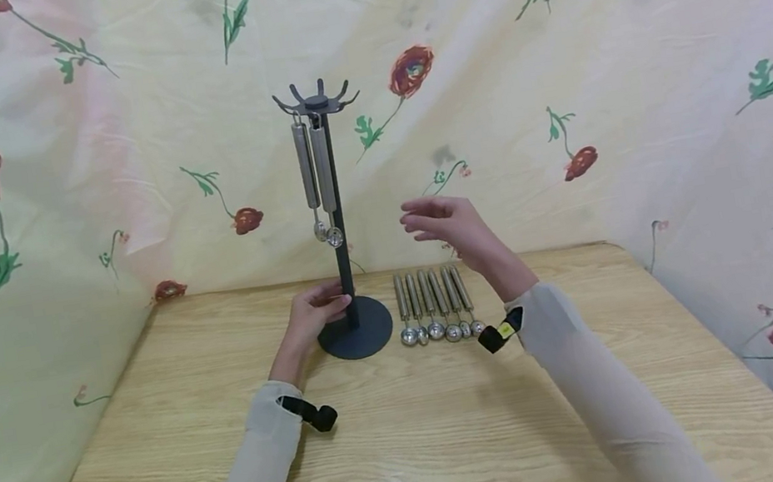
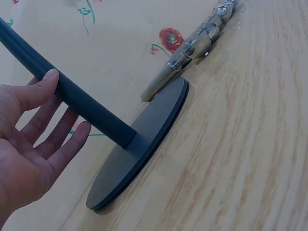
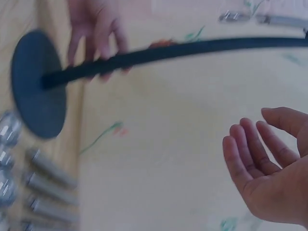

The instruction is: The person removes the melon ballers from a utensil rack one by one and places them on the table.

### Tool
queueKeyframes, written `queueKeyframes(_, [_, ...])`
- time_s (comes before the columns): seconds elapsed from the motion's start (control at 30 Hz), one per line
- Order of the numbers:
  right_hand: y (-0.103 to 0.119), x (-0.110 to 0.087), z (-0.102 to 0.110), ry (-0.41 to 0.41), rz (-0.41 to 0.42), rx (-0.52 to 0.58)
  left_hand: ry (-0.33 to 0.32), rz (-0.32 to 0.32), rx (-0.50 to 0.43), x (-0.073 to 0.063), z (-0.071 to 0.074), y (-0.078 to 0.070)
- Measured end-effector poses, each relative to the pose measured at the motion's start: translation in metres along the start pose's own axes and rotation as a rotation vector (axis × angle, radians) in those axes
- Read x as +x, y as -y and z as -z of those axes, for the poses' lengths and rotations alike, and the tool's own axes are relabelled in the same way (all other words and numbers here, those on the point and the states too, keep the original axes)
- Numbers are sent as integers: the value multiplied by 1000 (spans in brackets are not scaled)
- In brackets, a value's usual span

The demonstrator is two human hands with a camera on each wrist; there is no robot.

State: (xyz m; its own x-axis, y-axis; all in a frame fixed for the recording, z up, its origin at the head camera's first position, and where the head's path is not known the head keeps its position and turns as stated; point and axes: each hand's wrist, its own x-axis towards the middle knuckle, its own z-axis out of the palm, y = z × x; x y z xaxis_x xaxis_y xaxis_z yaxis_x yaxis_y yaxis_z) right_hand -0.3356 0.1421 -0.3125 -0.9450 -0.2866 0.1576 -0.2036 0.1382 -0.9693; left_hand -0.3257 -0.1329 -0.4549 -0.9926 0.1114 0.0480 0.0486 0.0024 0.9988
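A dark metal rack stand [image 1: 345,264] with a round base [image 2: 139,149] and a crown of upturned hooks stands upright on the table. My left hand [image 1: 315,315] holds its pole low down, thumb on one side and fingers behind [image 2: 33,139]. Two steel scoops with long tubular handles [image 1: 323,167] hang from hooks on the stand's left side, bowls downward. My right hand [image 1: 452,226] is raised to the right of the stand, fingers loosely bent and nothing in them [image 3: 274,168]. Below it, several similar scoops [image 1: 437,300] lie in a row, bowls toward me.
The wooden table [image 1: 414,414] reaches back to a flowered cloth [image 1: 484,91] that hangs behind and along both sides. Each wrist wears a small black camera on a strap. The row of scoops lies close to the stand's base on the right.
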Motion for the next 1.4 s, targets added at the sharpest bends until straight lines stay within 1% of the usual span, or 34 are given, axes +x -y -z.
queueKeyframes(0.13, [24, 6, -19, 41, 63, 86, -7, -8, -5, 1, 0, 1])
queueKeyframes(0.3, [49, 11, -36, 115, 123, 118, -17, -8, -17, 2, 0, 3])
queueKeyframes(0.4, [60, 13, -43, 147, 158, 152, -21, -12, -22, 1, 0, 3])
queueKeyframes(0.5, [69, 14, -50, 161, 178, 192, -23, -20, -24, 1, 0, 3])
queueKeyframes(0.63, [79, 13, -57, 173, 194, 205, -26, -18, -21, 1, -1, 2])
queueKeyframes(0.9, [86, 16, -67, 188, 209, 204, -31, 9, -28, 3, -1, 4])
queueKeyframes(1.2, [83, 20, -72, 171, 181, 203, -27, 13, -24, 4, 0, 5])
queueKeyframes(1.4, [83, 20, -75, 165, 179, 195, -23, 8, -33, 3, -1, 4])
